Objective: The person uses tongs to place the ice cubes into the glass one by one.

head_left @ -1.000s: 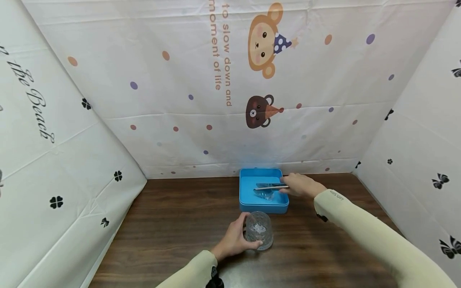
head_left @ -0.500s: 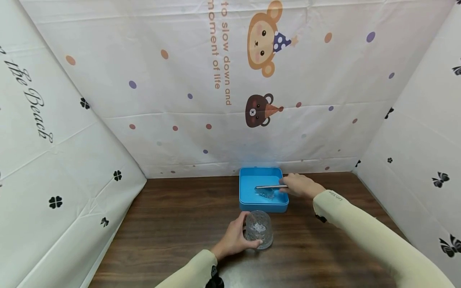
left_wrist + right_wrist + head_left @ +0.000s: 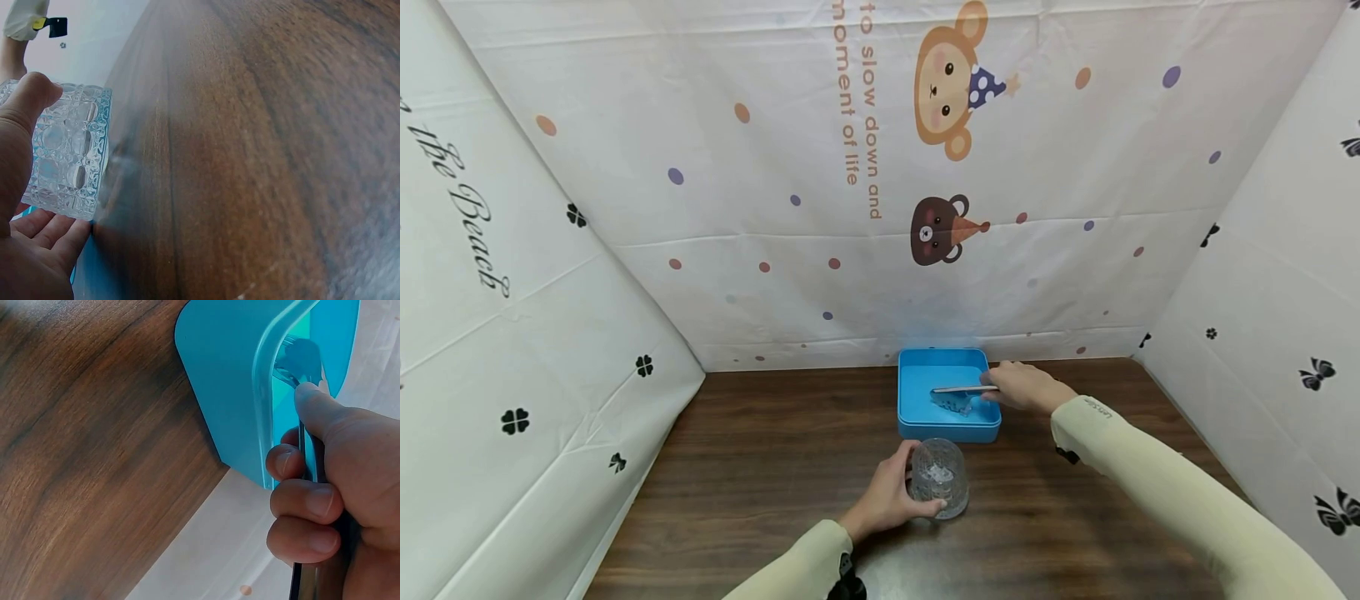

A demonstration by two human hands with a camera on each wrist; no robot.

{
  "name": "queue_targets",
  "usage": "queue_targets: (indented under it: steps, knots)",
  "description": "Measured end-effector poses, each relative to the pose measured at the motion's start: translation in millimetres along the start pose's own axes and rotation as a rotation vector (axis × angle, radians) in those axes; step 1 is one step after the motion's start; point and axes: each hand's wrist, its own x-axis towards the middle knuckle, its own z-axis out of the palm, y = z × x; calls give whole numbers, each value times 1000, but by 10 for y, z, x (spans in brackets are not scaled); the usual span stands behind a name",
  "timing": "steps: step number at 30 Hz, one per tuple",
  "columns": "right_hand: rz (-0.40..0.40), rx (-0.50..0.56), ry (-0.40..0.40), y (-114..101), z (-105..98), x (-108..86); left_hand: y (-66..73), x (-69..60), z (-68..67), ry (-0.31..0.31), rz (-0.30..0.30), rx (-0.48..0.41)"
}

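Observation:
A clear cut-glass tumbler stands on the table in front of the box. My left hand holds it, thumb on the near side and fingers behind; the left wrist view shows the patterned glass. Whitish shapes show through it, but I cannot tell if they are contents or pattern. Above the box's floor, my right hand grips metal tongs, arms together, tips inside the blue box. Just under the tips is a translucent thing, too unclear to name. In the right wrist view the tips look pronged.
The box stands at the back of the dark wooden table, close to the printed white backdrop. White cloth walls rise at the left and right. The box's near wall lies between the tumbler and the tongs' tips.
The tongs' two arms were spread apart over the translucent thing and have come together. The right hand has otherwise barely moved; the left hand and tumbler have stayed in place.

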Motion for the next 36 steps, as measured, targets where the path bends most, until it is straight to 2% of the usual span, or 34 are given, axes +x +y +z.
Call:
queue_targets:
  steps: [8, 14, 23, 28, 36]
  knots:
    - [-13, 14, -8, 16, 4, -3, 11, -9, 0, 0, -3, 6]
    - [-48, 41, 26, 27, -69, -39, 24, -8, 0, 2, -3, 13]
    - [-181, 134, 169, -32, -300, -127, 33, -7, 5, 5, -13, -20]
    - [-176, 131, 252, -55, -442, -230, 36, -7, 17, 9, -6, -38]
    - [-178, 111, 283, -65, -482, -339, 43, -19, 29, 22, 8, -45]
